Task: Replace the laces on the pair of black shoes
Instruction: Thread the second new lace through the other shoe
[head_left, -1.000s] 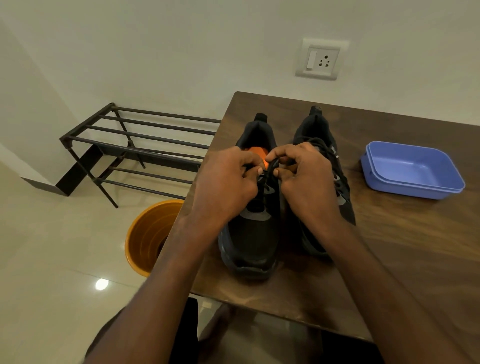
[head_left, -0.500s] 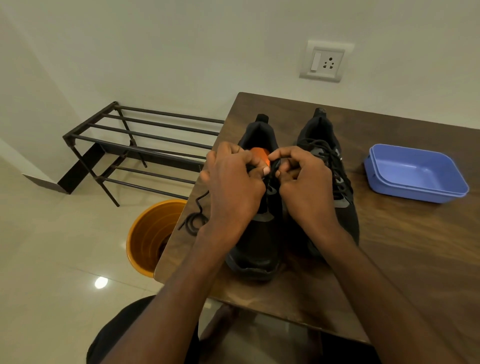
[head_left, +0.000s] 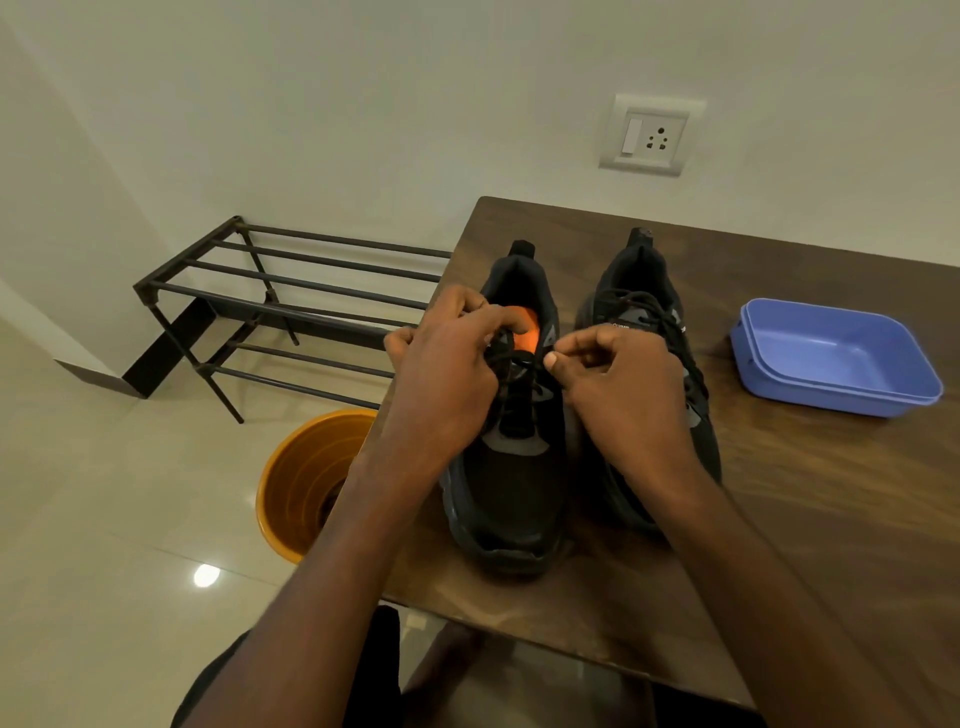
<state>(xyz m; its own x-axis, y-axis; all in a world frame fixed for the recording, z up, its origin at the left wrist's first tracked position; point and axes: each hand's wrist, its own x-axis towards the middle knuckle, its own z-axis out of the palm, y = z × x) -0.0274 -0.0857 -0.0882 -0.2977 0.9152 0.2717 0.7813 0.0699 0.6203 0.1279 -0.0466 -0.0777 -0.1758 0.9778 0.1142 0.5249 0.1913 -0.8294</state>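
**Both hands on the lace at the left shoe's throat**

Head view, the only one I have. My left hand (head_left: 447, 384) sits over the upper eyelets of the left shoe (head_left: 511, 467), fingers curled, pinching the black lace (head_left: 522, 364) on its side. My right hand (head_left: 618, 384) is just across the tongue from it, thumb and forefinger nipped together on the other end of the same lace. The hands are close but not touching, with the lace running between them over the shoe's opening, where an orange insole (head_left: 527, 332) shows just beyond my left fingertips.

The relation that matters: the left shoe lies straight out from me, toe toward my body and heel away, so its long axis runs between my wrists. The eyelet rows are one under each hand, and the lace crosses that axis. The left hand is nearer the far eyelets; the right hand has the freer end. I judge this to be lacing or unlacing near the top. Which it is, I can't tell, since my fingers hide the eyelets.

The right shoe (head_left: 649, 322) stands just beyond and under my right hand, parallel to the first, laced. Well out past my right hand is a blue tub (head_left: 831, 384) on the table (head_left: 805, 519); below my left forearm, off the table edge, an orange bucket (head_left: 291, 483).
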